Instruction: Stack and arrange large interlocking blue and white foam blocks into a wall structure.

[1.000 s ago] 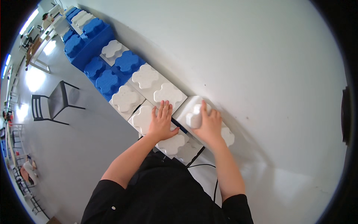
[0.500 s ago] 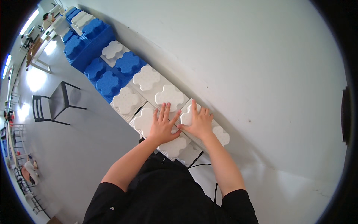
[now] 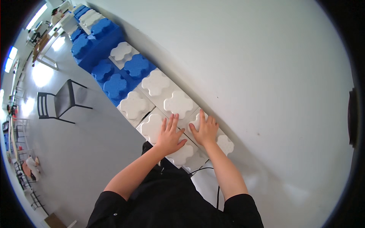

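Observation:
Large white foam building blocks point(image 3: 170, 88) with knobbly, flower-shaped studs form the near end of a long row. My left hand point(image 3: 170, 137) lies flat with fingers spread on the near white blocks, between a stud point(image 3: 152, 128) at its left and another stud point(image 3: 181, 154) below it. Farther right, my right hand point(image 3: 205, 130) presses palm-down over a stud of the white block by the wall, its thumb out to the left. That stud is partly covered by the fingers. The block's other stud point(image 3: 225, 144) shows beside the wrist. Neither hand grips anything.
Blue blocks point(image 3: 116, 87) continue the row and rise in a taller stack point(image 3: 100, 47) at the far left. A pale wall point(image 3: 266, 76) runs along the right side. A dark chair point(image 3: 64, 99) stands on the grey floor. Black cable point(image 3: 218, 193) hangs by my right forearm.
The view has shifted slightly, so the blocks sit a bit lower and to the right. Both hands still rest on the white blocks; the right thumb has moved away from the left hand.

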The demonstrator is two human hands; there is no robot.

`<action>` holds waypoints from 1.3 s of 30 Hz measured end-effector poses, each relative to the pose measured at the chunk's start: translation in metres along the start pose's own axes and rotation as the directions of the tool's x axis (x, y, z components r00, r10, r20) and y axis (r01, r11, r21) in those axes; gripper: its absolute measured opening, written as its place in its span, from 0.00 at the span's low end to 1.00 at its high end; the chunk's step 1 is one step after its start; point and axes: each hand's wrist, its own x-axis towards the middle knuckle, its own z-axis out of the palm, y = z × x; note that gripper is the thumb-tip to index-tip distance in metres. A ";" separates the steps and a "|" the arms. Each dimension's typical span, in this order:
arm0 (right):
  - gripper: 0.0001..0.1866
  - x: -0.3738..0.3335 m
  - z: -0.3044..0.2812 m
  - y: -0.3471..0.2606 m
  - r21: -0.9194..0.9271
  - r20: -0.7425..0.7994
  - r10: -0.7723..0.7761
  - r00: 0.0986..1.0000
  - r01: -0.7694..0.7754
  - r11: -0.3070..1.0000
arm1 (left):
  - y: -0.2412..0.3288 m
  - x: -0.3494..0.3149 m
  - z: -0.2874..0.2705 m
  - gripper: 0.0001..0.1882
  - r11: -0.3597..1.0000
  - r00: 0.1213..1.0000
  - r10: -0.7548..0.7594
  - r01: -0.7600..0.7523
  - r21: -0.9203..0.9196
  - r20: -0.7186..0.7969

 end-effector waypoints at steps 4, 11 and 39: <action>0.42 -0.004 0.005 0.007 -0.031 -0.025 0.015 1.000 -0.016 0.999 | -0.012 -0.054 -0.031 0.22 0.993 1.000 0.002 -0.006 -0.121 -0.027; 0.43 -0.004 -0.008 -0.008 -0.013 0.068 0.146 0.987 -0.146 0.989 | -0.113 -0.177 -0.082 0.20 0.921 0.945 -0.325 0.327 -0.210 0.044; 0.33 0.252 -0.001 -0.405 0.214 -0.299 -0.005 0.954 0.073 0.974 | -0.477 -0.271 -0.237 0.20 0.708 0.701 -0.698 0.646 -0.286 -0.144</action>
